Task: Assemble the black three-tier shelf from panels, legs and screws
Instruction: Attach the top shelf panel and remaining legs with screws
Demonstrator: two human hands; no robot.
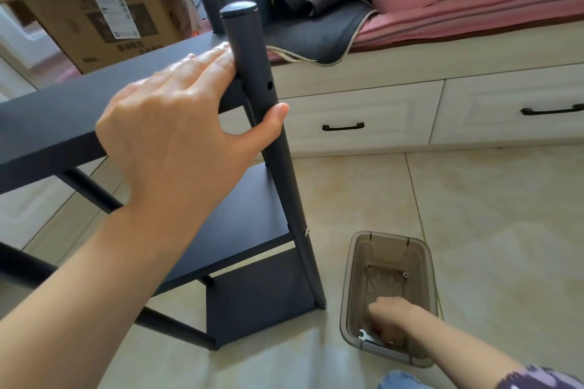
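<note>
Your left hand (177,123) steadies the leg (268,123) at the top panel (63,117); your right hand (390,319) digs in the bin (354,287), grasp unclear — ease off and the unscrewed panel may slip.

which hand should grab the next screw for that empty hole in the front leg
Right. The right hand is already down inside the plastic bin beside the small wrench, while the left hand is busy steadying the front leg and top panel.

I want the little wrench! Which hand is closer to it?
Right. The right hand reaches into the plastic bin beside the wrench; the left hand is up gripping the shelf leg.
</note>
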